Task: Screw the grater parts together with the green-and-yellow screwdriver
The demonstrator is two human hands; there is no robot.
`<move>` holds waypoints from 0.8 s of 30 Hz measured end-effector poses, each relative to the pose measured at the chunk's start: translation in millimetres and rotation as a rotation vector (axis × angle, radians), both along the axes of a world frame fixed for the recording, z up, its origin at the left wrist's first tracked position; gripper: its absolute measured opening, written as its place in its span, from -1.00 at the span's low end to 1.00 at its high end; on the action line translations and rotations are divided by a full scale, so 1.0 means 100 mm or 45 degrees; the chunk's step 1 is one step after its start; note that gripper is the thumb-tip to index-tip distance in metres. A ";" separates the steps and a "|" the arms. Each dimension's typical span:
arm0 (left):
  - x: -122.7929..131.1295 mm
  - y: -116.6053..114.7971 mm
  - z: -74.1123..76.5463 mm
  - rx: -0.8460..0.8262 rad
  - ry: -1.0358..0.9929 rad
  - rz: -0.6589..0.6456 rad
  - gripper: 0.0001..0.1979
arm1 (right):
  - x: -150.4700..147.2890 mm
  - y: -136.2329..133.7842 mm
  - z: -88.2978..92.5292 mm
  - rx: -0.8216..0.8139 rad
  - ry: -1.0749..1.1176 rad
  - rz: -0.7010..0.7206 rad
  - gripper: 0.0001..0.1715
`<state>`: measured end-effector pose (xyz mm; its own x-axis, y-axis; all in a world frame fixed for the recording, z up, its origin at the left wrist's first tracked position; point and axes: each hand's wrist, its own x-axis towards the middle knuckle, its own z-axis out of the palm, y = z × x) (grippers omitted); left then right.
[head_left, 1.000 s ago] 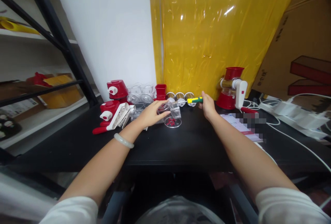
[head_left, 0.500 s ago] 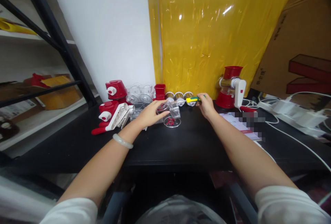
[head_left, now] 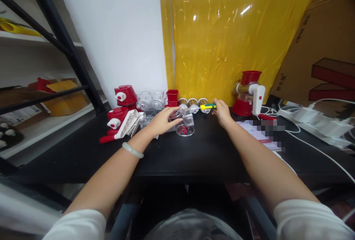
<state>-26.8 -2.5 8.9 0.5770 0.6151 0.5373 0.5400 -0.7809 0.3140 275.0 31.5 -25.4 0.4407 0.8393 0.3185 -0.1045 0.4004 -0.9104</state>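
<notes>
My left hand is closed around a clear plastic grater body, which lies tilted on the black table with its round opening toward me. Small red pieces show through the clear plastic of that round part. Between the fingers of my right hand is the handle of a green-and-yellow screwdriver. Its shaft points left to the clear body; whether the tip touches a screw is too small to tell. Several metal grater drums stand just behind.
On the left are red grater bases, white crank handles and clear bodies. An assembled red-and-white drum grater stands at the right, near a phone-like screen, white cables and a power strip. A black-framed shelf borders the left.
My right hand's fingers have shifted slightly on the screwdriver handle. The left hand and the clear body stay in place; the whole view has moved a little.
</notes>
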 end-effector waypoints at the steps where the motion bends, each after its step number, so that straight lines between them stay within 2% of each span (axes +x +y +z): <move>1: 0.00 0.00 0.00 -0.005 0.004 0.004 -0.43 | -0.01 0.00 0.01 0.003 0.020 0.022 -0.45; 11: 0.00 0.01 -0.01 -0.001 -0.003 -0.002 -0.42 | -0.04 -0.03 0.06 0.016 0.162 0.097 -0.75; 14: -0.01 0.01 -0.01 -0.011 0.002 0.004 -0.41 | -0.03 -0.04 0.06 0.061 0.173 0.145 -0.78; 17: 0.00 0.00 0.00 -0.002 -0.007 -0.002 -0.40 | -0.01 -0.03 0.04 0.074 0.095 0.116 -0.70; 21: 0.00 0.00 0.00 -0.001 -0.008 -0.003 -0.41 | 0.02 -0.03 0.01 0.034 -0.130 -0.065 -0.43; 24: 0.00 0.00 0.00 -0.013 0.002 0.007 -0.41 | 0.02 -0.03 0.00 0.020 -0.203 -0.106 -0.41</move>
<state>-27.2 -2.7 8.8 0.5745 0.6237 0.5300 0.5449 -0.7747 0.3210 277.5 28.8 -25.1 0.4509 0.7965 0.4027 0.0748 0.4159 -0.9063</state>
